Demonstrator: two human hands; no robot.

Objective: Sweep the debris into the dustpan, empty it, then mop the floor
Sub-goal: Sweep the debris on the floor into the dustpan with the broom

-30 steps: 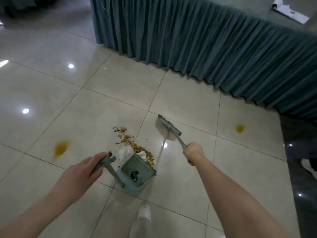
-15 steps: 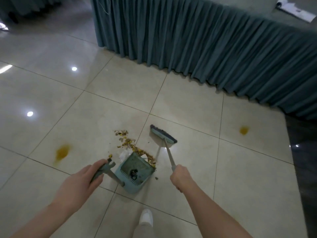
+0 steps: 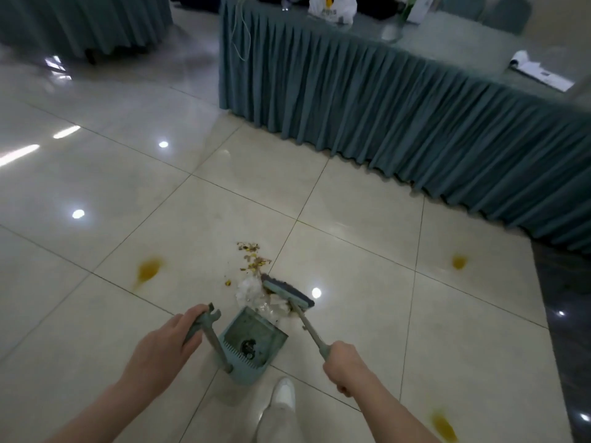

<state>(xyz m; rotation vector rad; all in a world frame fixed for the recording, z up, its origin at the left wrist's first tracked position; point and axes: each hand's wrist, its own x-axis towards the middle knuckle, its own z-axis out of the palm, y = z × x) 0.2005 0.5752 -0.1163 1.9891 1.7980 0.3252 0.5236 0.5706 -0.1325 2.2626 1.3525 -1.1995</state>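
Debris [image 3: 253, 259], yellow-brown crumbs, lies scattered on the tiled floor [image 3: 96, 187] just beyond the dustpan [image 3: 256, 342]. A crumpled whitish scrap [image 3: 249, 289] sits at the pan's mouth. The dustpan rests on the floor, mouth toward the crumbs, with a dark clump inside. Left hand [image 3: 163, 350] grips the top of the dustpan's upright handle [image 3: 211, 334], fingers curled round it. Right hand [image 3: 345, 366] is clamped on the handle of the broom [image 3: 287, 294], whose head sits against the whitish scrap. 3 amber stains [image 3: 148, 270] mark the tiles, well apart. White shoe [image 3: 283, 393] just behind the pan. Teal-skirted counter [image 3: 383, 123] beyond.
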